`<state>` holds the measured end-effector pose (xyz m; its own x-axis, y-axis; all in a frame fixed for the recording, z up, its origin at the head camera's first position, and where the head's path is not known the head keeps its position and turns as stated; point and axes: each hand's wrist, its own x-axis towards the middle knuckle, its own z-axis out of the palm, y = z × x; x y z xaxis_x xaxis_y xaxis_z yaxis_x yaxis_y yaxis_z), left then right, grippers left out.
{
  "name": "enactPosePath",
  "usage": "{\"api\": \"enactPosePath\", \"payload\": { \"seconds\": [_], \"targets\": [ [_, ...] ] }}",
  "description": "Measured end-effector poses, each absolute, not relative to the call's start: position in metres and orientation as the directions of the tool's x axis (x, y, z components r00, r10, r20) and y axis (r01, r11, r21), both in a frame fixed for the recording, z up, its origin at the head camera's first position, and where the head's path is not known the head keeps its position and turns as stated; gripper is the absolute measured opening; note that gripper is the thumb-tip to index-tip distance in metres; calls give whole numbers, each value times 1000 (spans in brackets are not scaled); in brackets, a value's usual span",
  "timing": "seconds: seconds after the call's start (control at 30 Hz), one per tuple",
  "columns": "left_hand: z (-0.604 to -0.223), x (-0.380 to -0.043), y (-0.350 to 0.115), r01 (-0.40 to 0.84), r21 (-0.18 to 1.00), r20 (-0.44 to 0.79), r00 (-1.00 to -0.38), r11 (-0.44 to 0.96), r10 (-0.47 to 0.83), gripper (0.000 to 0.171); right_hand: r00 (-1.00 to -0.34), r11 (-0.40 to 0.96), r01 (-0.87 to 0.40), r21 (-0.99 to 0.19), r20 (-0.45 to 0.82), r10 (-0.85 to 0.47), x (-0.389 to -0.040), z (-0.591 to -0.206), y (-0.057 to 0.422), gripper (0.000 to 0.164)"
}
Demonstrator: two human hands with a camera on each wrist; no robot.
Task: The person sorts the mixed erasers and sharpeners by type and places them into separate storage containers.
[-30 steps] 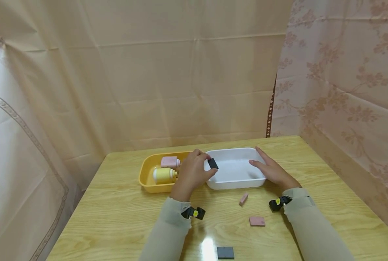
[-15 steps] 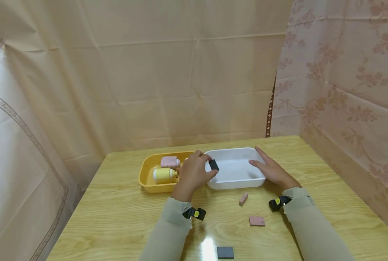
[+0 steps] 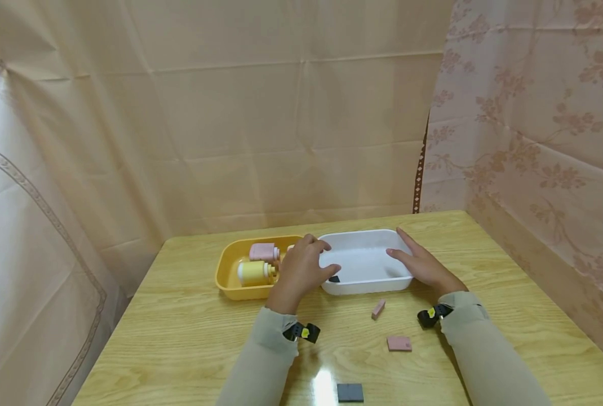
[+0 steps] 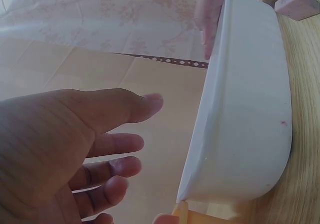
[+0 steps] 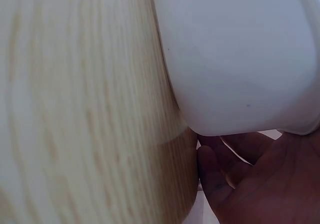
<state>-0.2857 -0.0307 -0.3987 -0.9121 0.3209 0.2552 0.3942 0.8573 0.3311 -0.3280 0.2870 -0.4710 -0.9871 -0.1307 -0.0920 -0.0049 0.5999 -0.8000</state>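
My left hand (image 3: 301, 270) hovers over the left end of a white plastic tray (image 3: 367, 285), thumb and fingers apart with nothing between them. Below its thumb, a small black block (image 3: 334, 279) lies inside the tray at the near left corner, partly hidden by the front wall. At the tray's right end my right hand (image 3: 423, 268) holds the wall, its thumb over the rim and its fingers along the outside. The left wrist view shows the spread left fingers (image 4: 115, 144) apart from the tray's side.
An orange tray (image 3: 225, 285) at the left holds a pink bottle (image 3: 263, 251) and a yellow bottle (image 3: 253, 273). On the wooden table, a standing pink block (image 3: 378, 309), a flat pink block (image 3: 399, 343) and a dark grey block (image 3: 350, 392) lie in front.
The black block has left my left hand and dropped into the white tray. That hand's thumb and fingers have parted, while my right hand has stayed at the tray's right end.
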Motion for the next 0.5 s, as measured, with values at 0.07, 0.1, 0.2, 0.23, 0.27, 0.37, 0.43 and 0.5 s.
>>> {"api": "enactPosePath", "payload": {
  "seconds": [0.07,0.1,0.2,0.23,0.27,0.37,0.43,0.5],
  "targets": [
    [-398,-285,-31,398,324,258,-910,858,325,50,-987,599,-7,-801,-89,-131,-328,-471,287,88],
    [-398,-285,-31,400,322,261,-909,858,326,50,-988,601,-7,-799,-88,-130,-327,-471,287,88],
    [-398,-285,-31,404,315,264,-907,859,329,49,-988,604,-10,-797,-84,-128,-327,-471,286,87],
    [-398,-285,-31,406,312,264,-905,859,332,49,-988,605,-9,-796,-85,-127,-327,-471,286,87],
    [-397,-285,-30,409,313,264,-905,857,335,49,-988,606,-7,-796,-87,-126,-327,-471,286,87],
    [-396,-283,-29,423,311,264,-899,851,350,48,-988,606,1,-796,-94,-121,-327,-470,285,88],
    [-394,-282,-28,439,306,268,-891,845,366,47,-988,603,6,-797,-99,-120,-327,-470,285,88],
    [-393,-280,-27,456,298,272,-883,839,383,47,-988,600,7,-800,-99,-120,-327,-470,285,87]
  ]
}}
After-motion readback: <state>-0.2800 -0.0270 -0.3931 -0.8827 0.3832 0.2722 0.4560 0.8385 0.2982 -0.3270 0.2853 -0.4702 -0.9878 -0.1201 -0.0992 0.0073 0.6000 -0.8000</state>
